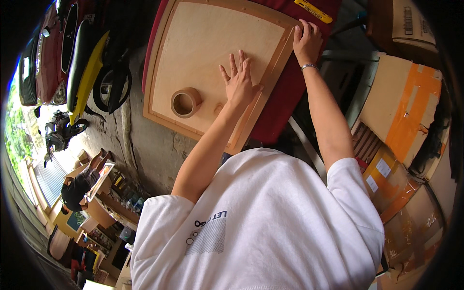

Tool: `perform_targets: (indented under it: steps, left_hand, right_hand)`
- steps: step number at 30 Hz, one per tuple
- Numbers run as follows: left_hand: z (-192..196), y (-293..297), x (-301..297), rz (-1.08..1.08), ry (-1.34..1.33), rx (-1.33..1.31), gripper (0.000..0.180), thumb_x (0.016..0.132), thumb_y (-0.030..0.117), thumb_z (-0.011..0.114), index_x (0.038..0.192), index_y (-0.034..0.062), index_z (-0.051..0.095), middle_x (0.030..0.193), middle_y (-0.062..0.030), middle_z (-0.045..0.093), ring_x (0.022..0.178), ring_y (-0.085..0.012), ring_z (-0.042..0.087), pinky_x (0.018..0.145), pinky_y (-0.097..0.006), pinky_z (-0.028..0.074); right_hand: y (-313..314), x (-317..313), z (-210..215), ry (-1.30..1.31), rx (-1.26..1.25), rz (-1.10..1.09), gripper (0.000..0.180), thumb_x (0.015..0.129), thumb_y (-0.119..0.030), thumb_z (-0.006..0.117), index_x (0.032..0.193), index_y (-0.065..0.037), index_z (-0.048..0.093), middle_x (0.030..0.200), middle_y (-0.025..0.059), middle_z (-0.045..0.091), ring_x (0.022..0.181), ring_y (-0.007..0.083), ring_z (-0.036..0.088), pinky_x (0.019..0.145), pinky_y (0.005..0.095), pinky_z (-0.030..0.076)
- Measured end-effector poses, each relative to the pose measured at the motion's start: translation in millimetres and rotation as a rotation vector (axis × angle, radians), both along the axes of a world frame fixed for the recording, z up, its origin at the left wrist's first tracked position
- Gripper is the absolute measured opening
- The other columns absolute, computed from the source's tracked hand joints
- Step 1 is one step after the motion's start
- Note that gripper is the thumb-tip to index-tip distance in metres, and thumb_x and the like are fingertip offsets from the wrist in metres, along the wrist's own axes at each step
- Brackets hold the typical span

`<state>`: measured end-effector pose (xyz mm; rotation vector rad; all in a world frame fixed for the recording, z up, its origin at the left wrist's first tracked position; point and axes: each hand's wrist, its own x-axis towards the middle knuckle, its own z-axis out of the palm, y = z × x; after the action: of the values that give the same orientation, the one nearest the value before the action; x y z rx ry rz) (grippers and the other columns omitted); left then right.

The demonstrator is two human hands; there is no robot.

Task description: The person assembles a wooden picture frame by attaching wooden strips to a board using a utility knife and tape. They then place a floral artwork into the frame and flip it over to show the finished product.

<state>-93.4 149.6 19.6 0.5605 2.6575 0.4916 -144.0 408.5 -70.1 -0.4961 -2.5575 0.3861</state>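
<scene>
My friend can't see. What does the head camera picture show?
A person in a white t-shirt presses the left hand flat on a tan wooden board while the right hand grips its far corner. A brown tape roll lies on the board.

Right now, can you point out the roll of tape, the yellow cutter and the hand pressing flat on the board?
roll of tape (185, 102), head view, on its brown outer wall.
yellow cutter (313, 11), head view, mid-handle.
left hand (239, 83), head view, back of the hand.
</scene>
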Motion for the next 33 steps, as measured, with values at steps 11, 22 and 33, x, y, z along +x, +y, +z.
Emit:
perform_targets:
  steps: [11, 22, 33]
  left_hand:
    - [4, -25, 42, -0.049, 0.099, -0.015, 0.094, 0.079, 0.032, 0.083, 0.156, 0.0134, 0.032, 0.172, -0.0142, 0.012, 0.159, -0.0388, 0.006, 0.123, -0.066, 0.005]
    - [8, -82, 95, -0.031, -0.042, 0.029, 0.092, 0.081, 0.026, 0.08, 0.157, 0.0142, 0.03, 0.171, -0.0141, 0.019, 0.157, -0.0407, 0.015, 0.116, -0.074, 0.02]
    - [2, -101, 110, -0.099, 0.023, -0.023, 0.104, 0.081, 0.024, 0.081, 0.163, 0.0168, 0.018, 0.172, -0.0127, 0.013, 0.158, -0.0401, 0.013, 0.118, -0.073, 0.018]
  right_hand:
    - [-86, 90, 38, -0.32, -0.123, -0.083, 0.071, 0.095, -0.044, 0.067, 0.144, -0.001, 0.041, 0.122, 0.0229, 0.057, 0.106, 0.04, 0.06, 0.087, 0.0528, 0.048]
    - [-145, 134, 56, -0.557, -0.37, -0.144, 0.065, 0.102, -0.037, 0.06, 0.153, -0.004, 0.034, 0.127, 0.0228, 0.057, 0.113, 0.0398, 0.062, 0.094, 0.0569, 0.049]
    - [-150, 130, 54, -0.546, -0.435, -0.194, 0.065, 0.103, -0.039, 0.058, 0.153, -0.007, 0.034, 0.134, 0.0222, 0.054, 0.121, 0.0385, 0.059, 0.098, 0.0566, 0.047]
